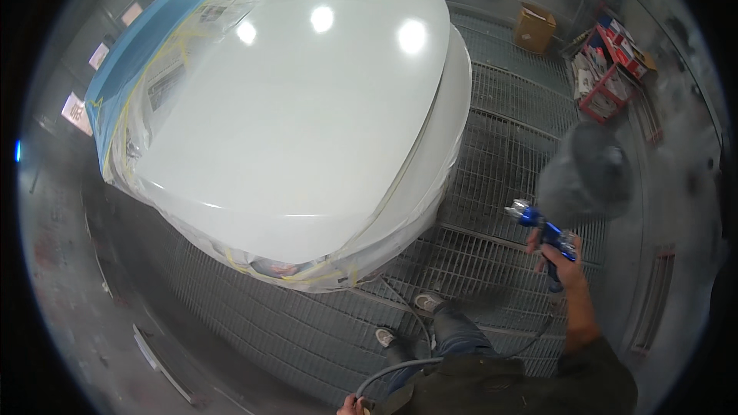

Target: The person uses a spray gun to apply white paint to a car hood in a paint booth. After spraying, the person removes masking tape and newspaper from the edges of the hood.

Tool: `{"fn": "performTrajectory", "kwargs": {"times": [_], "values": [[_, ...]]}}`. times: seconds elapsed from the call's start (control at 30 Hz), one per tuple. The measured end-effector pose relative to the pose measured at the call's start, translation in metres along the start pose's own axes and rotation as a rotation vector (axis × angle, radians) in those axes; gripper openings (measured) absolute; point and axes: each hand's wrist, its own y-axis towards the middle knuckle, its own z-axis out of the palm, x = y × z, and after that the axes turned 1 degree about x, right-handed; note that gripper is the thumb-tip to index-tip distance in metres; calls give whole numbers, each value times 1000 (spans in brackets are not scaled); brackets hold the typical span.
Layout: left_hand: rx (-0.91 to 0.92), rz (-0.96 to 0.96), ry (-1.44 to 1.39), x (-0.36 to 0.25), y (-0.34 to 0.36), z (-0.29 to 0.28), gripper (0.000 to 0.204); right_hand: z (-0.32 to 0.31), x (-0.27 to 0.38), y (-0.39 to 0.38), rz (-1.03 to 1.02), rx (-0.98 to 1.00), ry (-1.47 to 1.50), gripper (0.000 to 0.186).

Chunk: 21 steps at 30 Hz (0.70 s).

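Note:
My right hand (pixel 566 263) is closed round the handle of a blue spray gun (pixel 547 234), held out to the right over the floor grating. The gun's silver nozzle end points up and left, toward a car with a glossy white hood (pixel 300 123). Low in the picture, my left hand (pixel 353 406) grips a grey air hose (pixel 396 367), which runs across in front of my body. Clear masking film (pixel 165 100) and yellow tape edge the hood, and blue masking (pixel 138 46) covers the part at the far left. The white front bumper (pixel 438 161) sits beside the hood.
Metal floor grating (pixel 492 138) surrounds the car. A blurred grey rounded object (pixel 586 171) stands beyond the gun. Farther back are a cardboard box (pixel 535 29) and a red cart (pixel 607 88) loaded with supplies. The hose trails on the grating near my shoes (pixel 427 302).

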Motion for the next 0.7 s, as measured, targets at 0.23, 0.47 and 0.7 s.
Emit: {"fn": "performTrajectory", "kwargs": {"times": [0.23,0.47,0.7], "values": [[-25,356,510,33,58,-81,14,56,21,-76,-19,-95,17,38],[-259,265,423,26,12,-112,19,98,18,-50,-62,34,46,39],[-489,158,308,-14,-98,-148,20,150,95,-41,-47,208,91,34]]}}
